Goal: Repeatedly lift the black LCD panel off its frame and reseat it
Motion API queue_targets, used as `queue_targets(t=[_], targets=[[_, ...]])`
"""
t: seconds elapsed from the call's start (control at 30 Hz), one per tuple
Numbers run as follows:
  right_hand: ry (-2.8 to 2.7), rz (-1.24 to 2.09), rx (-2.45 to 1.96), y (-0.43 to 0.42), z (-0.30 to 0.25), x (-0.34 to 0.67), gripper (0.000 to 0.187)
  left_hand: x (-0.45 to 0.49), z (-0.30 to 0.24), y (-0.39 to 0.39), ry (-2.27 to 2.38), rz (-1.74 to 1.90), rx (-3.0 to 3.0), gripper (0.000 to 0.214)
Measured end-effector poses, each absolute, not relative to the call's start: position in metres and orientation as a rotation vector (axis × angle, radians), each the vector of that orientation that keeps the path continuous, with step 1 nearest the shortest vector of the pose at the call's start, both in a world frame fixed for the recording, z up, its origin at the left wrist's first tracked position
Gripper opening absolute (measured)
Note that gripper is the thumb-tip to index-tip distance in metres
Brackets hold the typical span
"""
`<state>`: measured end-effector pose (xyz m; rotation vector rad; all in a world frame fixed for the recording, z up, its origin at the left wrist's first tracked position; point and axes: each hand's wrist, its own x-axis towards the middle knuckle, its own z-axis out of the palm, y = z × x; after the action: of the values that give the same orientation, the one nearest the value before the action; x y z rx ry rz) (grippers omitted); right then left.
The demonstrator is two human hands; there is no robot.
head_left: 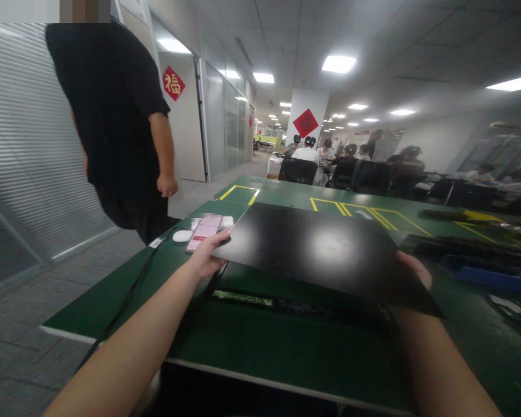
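I hold a large flat black sheet (312,249) level above the green table (252,347). My left hand (206,258) grips its left edge, fingers closed under and over it. My right hand (414,269) holds the right edge, mostly hidden beneath the sheet, only the fingers and palm edge showing. Below the sheet lies a long dark strip with a green label (243,299) on the table.
A pink-screened phone (204,231) and a white oval object (182,236) lie at the table's left. A person in black (113,116) stands at left beside the table. Dark parts and a blue tray (486,272) sit at right. Seated people (351,159) work in the background.
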<state>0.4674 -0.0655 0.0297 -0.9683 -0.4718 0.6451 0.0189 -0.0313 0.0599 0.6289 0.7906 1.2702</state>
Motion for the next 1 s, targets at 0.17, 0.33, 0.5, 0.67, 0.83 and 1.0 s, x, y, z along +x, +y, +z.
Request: queue_targets(t=[0.17,0.33,0.5,0.67,0.83,1.0], targets=[[-0.656,0.799,-1.253,-0.065,0.032,0.467,0.015,0.01,0.056,-0.025,0.73,1.398,0.594,0.023],[-0.823,1.286,-1.485,-0.066,0.034,0.457,0.023,0.006,0.058,-0.023,0.696,1.496,0.529,0.017],[-0.76,1.466,-1.5,-0.061,0.03,0.448,0.022,0.014,0.072,-0.032,0.72,1.591,0.465,0.012],[-0.803,1.217,-1.419,-0.056,0.028,0.451,0.017,0.017,0.077,-0.036,0.755,1.628,0.452,0.01],[-0.775,1.076,-1.501,-0.058,0.032,0.451,0.039,0.013,0.066,-0.029,0.793,1.603,0.612,0.011],[-0.747,1.041,-1.588,-0.058,0.035,0.452,0.042,0.011,0.058,-0.025,0.754,1.543,0.762,0.027]])
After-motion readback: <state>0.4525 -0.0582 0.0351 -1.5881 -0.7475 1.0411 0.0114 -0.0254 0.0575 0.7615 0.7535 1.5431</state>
